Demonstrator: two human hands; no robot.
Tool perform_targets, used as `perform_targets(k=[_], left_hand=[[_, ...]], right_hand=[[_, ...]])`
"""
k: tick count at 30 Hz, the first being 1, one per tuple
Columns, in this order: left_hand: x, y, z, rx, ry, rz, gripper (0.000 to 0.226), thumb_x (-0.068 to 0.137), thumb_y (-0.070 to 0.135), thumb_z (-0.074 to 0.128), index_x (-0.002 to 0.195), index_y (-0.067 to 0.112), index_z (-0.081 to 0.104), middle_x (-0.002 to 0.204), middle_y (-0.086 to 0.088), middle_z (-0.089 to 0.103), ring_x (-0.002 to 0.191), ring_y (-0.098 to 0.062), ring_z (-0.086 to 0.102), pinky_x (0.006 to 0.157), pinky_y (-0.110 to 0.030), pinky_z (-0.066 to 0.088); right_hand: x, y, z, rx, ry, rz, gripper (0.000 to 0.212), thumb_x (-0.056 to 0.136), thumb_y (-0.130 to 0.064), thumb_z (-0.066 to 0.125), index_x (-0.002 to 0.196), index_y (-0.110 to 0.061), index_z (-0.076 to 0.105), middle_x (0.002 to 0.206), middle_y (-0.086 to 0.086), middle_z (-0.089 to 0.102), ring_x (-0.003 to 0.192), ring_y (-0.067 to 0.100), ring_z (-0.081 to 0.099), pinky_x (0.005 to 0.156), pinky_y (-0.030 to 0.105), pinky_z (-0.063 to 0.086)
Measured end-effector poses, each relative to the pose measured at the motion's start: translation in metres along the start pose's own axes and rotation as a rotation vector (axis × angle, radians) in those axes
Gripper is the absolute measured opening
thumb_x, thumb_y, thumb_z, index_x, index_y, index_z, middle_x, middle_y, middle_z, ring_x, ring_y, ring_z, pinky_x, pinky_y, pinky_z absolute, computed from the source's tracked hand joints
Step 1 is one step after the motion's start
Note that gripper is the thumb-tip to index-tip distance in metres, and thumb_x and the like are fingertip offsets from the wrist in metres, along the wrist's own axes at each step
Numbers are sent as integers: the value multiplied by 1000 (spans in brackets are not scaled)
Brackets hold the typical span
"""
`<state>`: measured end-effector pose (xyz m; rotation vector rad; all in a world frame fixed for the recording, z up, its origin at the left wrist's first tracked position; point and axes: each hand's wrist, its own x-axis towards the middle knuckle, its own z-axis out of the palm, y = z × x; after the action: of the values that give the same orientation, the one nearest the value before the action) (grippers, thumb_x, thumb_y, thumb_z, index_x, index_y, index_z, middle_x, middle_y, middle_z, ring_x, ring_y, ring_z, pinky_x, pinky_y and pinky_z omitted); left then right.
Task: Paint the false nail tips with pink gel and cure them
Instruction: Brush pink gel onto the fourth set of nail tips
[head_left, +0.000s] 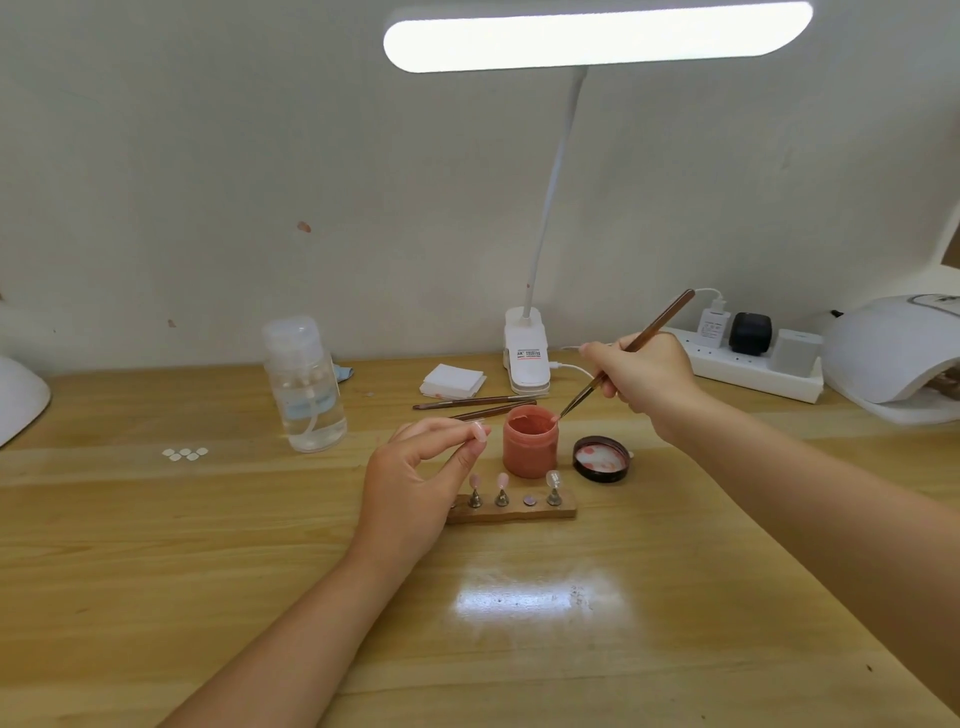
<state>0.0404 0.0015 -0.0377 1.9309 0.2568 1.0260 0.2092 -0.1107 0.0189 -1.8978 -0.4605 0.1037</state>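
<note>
My right hand (641, 371) grips a brown-handled brush (660, 325); its tip touches the rim of the open pink gel jar (529, 447). My left hand (415, 480) pinches a small stand with a nail tip (478, 430) just left of the jar. In front of the jar lies a wooden holder (511, 512). Two pink nail tips (501, 480) and one clear tip (554, 478) stand on it, and one post between them is bare. The jar's black lid (601, 460) lies upside down to the right.
A clear pump bottle (306, 382) stands at the left, with several loose tips (184, 453) near it. Two spare brushes (478, 402), white wipes (452, 381) and a clip lamp (527, 358) sit behind the jar. A power strip (748, 369) and a white curing lamp (893, 353) are at the right.
</note>
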Motion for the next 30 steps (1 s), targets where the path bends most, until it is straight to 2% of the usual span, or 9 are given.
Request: perform_targets(k=[4,9,11,14,17,19,21,24,30], left_hand=[[0,-1,0,3,2,8,13,70,31,63,77,41,66,79,27,66,91,5,58,89,-12,42],[0,-1,0,19,-2,10,15,73,26,64,77,40,66,79,28,66,92,3,58,90,-18,43],[0,-2,0,29,-1,15,18,74,23,65,78,40,66,77,27,66,92,1,59,90,-20,44],[0,-3,0,44,-3,22,21,76,19,66,79,40,66,76,23,66,92,2,58,89,-18,44],[0,-2,1,48,0,23,23,76,14,67,81,37,67,78,19,66,91,2,58,89,-19,44],[0,-2,1,53,1,22,24,77,12,68,82,35,67,79,18,66,90,2,58,89,-22,44],[0,-1,1,53,-5,18,24,77,12,68,81,36,67,79,18,66,89,3,57,88,-22,43],[-1,0,1,53,-15,9,22,77,15,67,80,37,67,78,19,65,89,4,56,88,-21,43],[0,-1,1,58,-18,0,19,77,15,68,87,31,68,83,17,66,92,-3,57,88,-24,44]], right_hand=[[1,0,-6,23,38,-14,36,86,-17,58,52,-12,47,47,1,49,48,10,40,49,23,29],[-12,2,-6,238,81,-55,38,90,-26,57,55,-12,54,44,-2,49,43,7,44,45,18,34],[-27,6,0,311,96,-133,39,92,-34,54,58,-14,58,44,-3,53,41,5,48,42,16,39],[-57,17,13,402,38,-367,40,90,-44,45,67,-15,62,50,2,62,43,14,56,42,21,46],[-78,31,24,285,96,-704,35,95,-33,47,70,-15,63,63,-10,64,61,5,62,57,17,49],[-84,33,30,159,137,-858,30,90,-24,46,70,-12,65,71,-10,63,71,1,60,66,15,47],[-87,34,32,101,152,-921,32,89,-24,48,69,-6,66,70,-2,64,70,7,59,65,21,47],[-88,35,32,50,156,-954,48,95,-36,40,63,-9,66,60,2,63,58,14,57,57,31,45],[-88,35,37,37,155,-971,48,95,-32,40,65,-6,67,65,0,64,73,0,57,64,29,48]])
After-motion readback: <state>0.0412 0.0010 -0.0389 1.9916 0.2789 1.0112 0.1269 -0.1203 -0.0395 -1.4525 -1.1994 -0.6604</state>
